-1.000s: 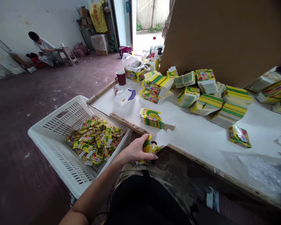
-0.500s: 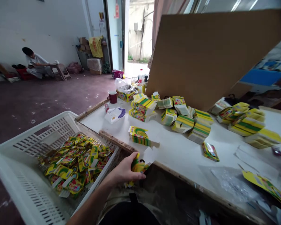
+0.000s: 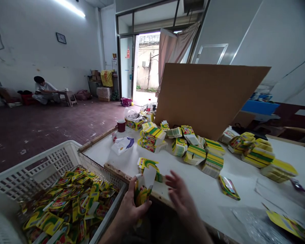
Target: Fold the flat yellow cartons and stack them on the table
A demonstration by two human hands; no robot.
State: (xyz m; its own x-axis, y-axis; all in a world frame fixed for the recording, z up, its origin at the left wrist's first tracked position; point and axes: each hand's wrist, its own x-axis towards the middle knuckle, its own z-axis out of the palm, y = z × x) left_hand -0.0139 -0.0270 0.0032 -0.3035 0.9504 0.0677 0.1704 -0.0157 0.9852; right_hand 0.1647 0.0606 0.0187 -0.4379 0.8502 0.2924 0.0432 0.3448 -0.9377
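Observation:
My left hand (image 3: 133, 205) is closed around a small yellow-and-green printed carton (image 3: 141, 196) at the table's near edge. The carton's white flap (image 3: 149, 176) stands up and open. To its right, my right hand (image 3: 179, 195) is raised over the table edge, fingers apart and slightly blurred, with nothing visible in it. Just behind the held carton, a stack of flat yellow-green cartons (image 3: 148, 163) lies on the white tabletop (image 3: 165, 200). On my left, many small filled cartons (image 3: 66, 203) lie heaped in a white plastic crate (image 3: 63, 149).
Bundles of flattened cartons (image 3: 195, 154) line the table's far side before a large cardboard sheet (image 3: 205, 101). A dark red mug (image 3: 121, 125) and a white tissue pack (image 3: 122, 145) stand at left. Clear plastic (image 3: 254, 217) lies at right. A person (image 3: 44, 89) sits by the far wall.
My right hand has come into view, open, beside the carton. My left hand still grips its carton, now turned more upright. The camera view has tilted upward.

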